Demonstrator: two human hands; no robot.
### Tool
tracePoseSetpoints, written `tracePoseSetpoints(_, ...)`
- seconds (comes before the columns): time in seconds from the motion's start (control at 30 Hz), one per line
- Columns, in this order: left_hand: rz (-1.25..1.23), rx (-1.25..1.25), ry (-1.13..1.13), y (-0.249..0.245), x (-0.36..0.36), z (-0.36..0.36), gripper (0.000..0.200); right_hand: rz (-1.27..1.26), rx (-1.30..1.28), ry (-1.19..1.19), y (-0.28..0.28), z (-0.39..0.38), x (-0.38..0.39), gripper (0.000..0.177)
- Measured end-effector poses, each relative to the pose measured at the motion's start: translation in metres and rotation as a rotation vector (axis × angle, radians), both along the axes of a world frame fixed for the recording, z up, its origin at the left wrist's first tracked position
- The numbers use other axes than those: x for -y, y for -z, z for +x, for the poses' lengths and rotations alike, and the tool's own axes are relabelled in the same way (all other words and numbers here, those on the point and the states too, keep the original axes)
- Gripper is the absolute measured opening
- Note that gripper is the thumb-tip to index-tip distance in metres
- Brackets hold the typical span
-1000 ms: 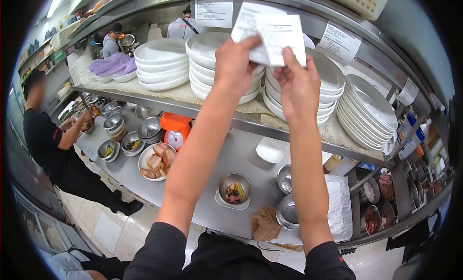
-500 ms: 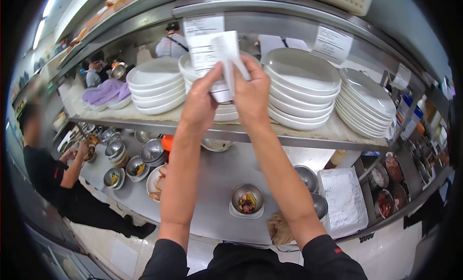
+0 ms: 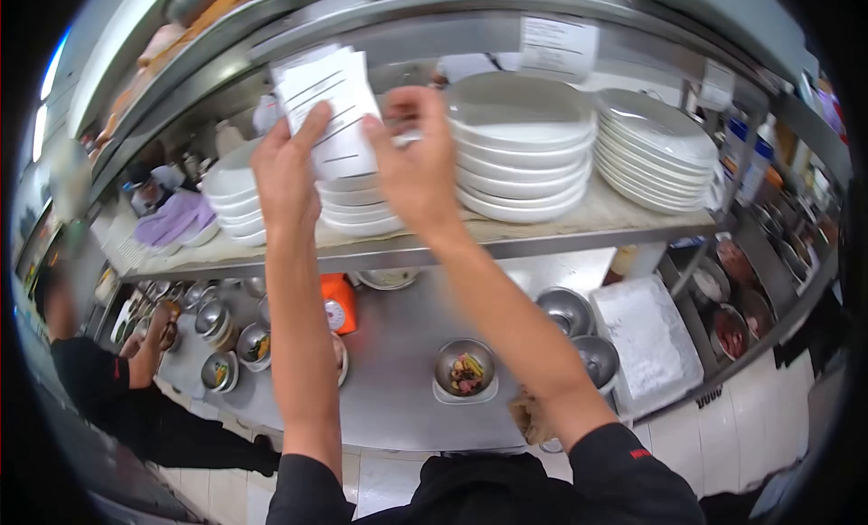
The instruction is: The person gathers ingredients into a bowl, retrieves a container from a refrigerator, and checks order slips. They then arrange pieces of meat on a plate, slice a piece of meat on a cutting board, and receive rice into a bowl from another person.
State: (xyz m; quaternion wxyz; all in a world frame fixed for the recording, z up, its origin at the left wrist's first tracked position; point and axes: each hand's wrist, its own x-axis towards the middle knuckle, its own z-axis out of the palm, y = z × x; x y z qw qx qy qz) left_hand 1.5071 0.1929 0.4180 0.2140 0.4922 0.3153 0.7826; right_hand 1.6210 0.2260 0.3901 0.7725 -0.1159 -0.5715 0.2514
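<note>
Several slips [image 3: 336, 132] are pinched in the left hand [image 3: 289, 172], the right hand [image 3: 418, 168] seemingly curled.

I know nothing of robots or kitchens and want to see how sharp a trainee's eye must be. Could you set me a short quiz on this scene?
1. The left hand holds printed paper slips. Where are they, compared with the shelf and its front edge?
a) lower
b) higher
c) down on the floor
2. True or false: the purple cloth is draped over white dishes.
3. Fill in the blank: the metal bowl with mixed food in it, below the shelf, sits on a small dish coloured ____.

Key: 1 b; 2 true; 3 white.
</note>
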Motion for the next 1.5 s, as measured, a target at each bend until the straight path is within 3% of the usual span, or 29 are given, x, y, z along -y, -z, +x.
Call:
tracePoseSetpoints(0.2, -0.107, 0.022, -0.044, -0.038, -0.008, -0.030, 0.042, -0.050, -0.064, -0.062, 0.016, 0.069, -0.004, 0.024)
tracePoseSetpoints(0.27, -0.153, -0.022, -0.146, -0.045, -0.015, -0.043, 0.053, -0.070, -0.080, -0.050, 0.020, 0.084, -0.007, 0.023)
tracePoseSetpoints(0.33, -0.074, -0.184, -0.414, -0.042, -0.041, -0.072, 0.066, -0.037, -0.069, 0.078, 0.023, 0.105, -0.016, 0.022)
tracePoseSetpoints(0.37, 0.121, -0.282, -0.290, -0.034, -0.043, -0.075, 0.059, -0.043, -0.076, 0.137, 0.024, 0.116, -0.019, 0.022)
tracePoseSetpoints(0.4, -0.092, -0.314, -0.451, -0.046, -0.037, -0.065, 0.046, -0.048, -0.092, 0.195, 0.023, 0.123, -0.021, 0.020)
tracePoseSetpoints(0.43, -0.066, -0.212, -0.305, -0.049, -0.026, -0.043, 0.040, -0.051, -0.110, 0.248, 0.022, 0.130, -0.024, 0.019)
tracePoseSetpoints(0.53, -0.057, -0.292, -0.363, -0.048, -0.025, -0.043, 0.040, -0.160, -0.122, 0.216, 0.025, 0.160, -0.029, 0.017)
tracePoseSetpoints(0.67, -0.062, -0.167, -0.349, -0.051, -0.041, -0.071, 0.039, -0.130, -0.107, 0.274, 0.033, 0.189, -0.033, 0.015)
tracePoseSetpoints(0.73, -0.096, -0.310, -0.615, -0.053, -0.033, -0.065, 0.044, -0.132, -0.108, 0.302, 0.036, 0.207, -0.036, 0.016)
tracePoseSetpoints(0.77, -0.097, -0.316, -0.609, -0.054, -0.030, -0.057, 0.044, -0.130, -0.108, 0.318, 0.037, 0.215, -0.038, 0.018)
tracePoseSetpoints(0.83, -0.125, -0.385, -1.070, -0.054, -0.019, -0.031, 0.047, -0.133, -0.134, 0.393, 0.033, 0.239, -0.042, 0.020)
tracePoseSetpoints(0.87, -0.023, -0.465, -1.305, -0.050, -0.012, -0.014, 0.044, -0.132, -0.155, 0.462, 0.029, 0.254, -0.047, 0.023)
tracePoseSetpoints(0.9, -0.022, -0.464, -1.311, -0.045, -0.007, -0.002, 0.044, -0.058, -0.189, 0.541, 0.024, 0.274, -0.061, 0.029)
tracePoseSetpoints(0.93, 0.116, -0.393, -1.242, -0.040, -0.002, 0.009, 0.039, 0.017, -0.224, 0.617, 0.016, 0.298, -0.080, 0.035)
tracePoseSetpoints(1.0, 0.307, -0.359, -0.995, -0.028, 0.004, 0.042, 0.028, 0.001, -0.422, 0.509, -0.007, 0.347, -0.112, 0.047)
tracePoseSetpoints(1.03, 0.227, -0.379, -0.738, -0.018, 0.003, 0.061, 0.027, -0.127, -0.521, 0.452, -0.025, 0.357, -0.108, 0.057)
tracePoseSetpoints(1.07, -0.003, -0.368, -0.446, -0.014, 0.001, 0.087, 0.029, -0.306, -0.440, 0.505, -0.034, 0.381, -0.124, 0.060)
tracePoseSetpoints(1.1, -0.134, -0.299, -0.203, -0.012, 0.001, 0.125, 0.042, -0.359, -0.450, 0.377, -0.041, 0.387, -0.122, 0.057)
tracePoseSetpoints(1.13, -0.186, -0.354, -0.214, -0.011, -0.011, 0.146, 0.057, -0.413, -0.454, 0.249, -0.049, 0.387, -0.118, 0.054)
tracePoseSetpoints(1.17, -0.198, -0.415, -0.365, -0.010, -0.031, 0.160, 0.066, -0.411, -0.428, 0.209, -0.048, 0.387, -0.119, 0.054)
tracePoseSetpoints(1.3, -0.198, -0.111, 0.217, -0.025, -0.063, 0.201, 0.057, -0.353, -0.232, -0.021, -0.036, 0.357, -0.095, 0.036)
tracePoseSetpoints(1.33, -0.194, -0.100, 0.201, -0.024, -0.067, 0.207, 0.057, -0.347, -0.200, -0.051, -0.033, 0.340, -0.086, 0.028)
tracePoseSetpoints(1.5, -0.168, -0.141, 0.250, -0.021, -0.062, 0.236, 0.038, -0.188, -0.088, 0.151, -0.039, 0.275, -0.077, 0.030)
